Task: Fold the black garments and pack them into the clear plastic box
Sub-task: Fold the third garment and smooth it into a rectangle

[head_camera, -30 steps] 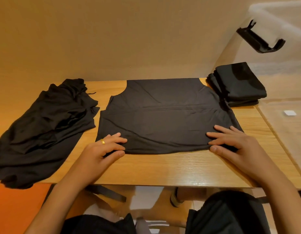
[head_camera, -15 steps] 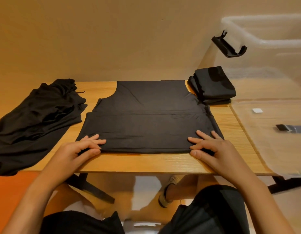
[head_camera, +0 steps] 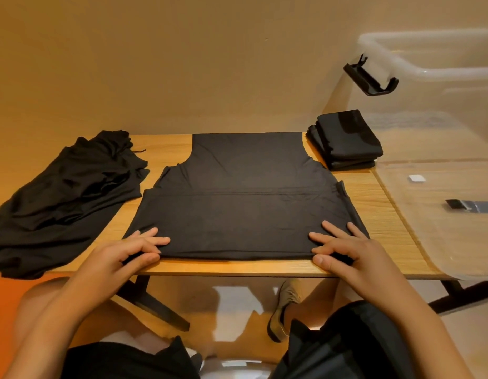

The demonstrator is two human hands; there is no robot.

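Observation:
A black garment (head_camera: 245,198) lies spread flat on the wooden table (head_camera: 374,214), its hem at the near edge. My left hand (head_camera: 122,255) pinches the hem's near left corner, thumb under the cloth. At the near right corner, my right hand (head_camera: 344,250) pinches the hem the same way. A heap of unfolded black garments (head_camera: 65,192) lies at the left and hangs over the table's edge. A stack of folded black garments (head_camera: 346,140) sits inside the clear plastic box (head_camera: 429,72) at the right.
The box's black latch (head_camera: 370,79) sticks out from its rim toward the table. A wall stands right behind the table. Below the table's near edge are my knees, a foot in a shoe (head_camera: 281,310) and black table legs.
The view has shifted so the table sits further left and the box shows more. Both hands stay at the hem corners, with the fingers now curled onto the cloth.

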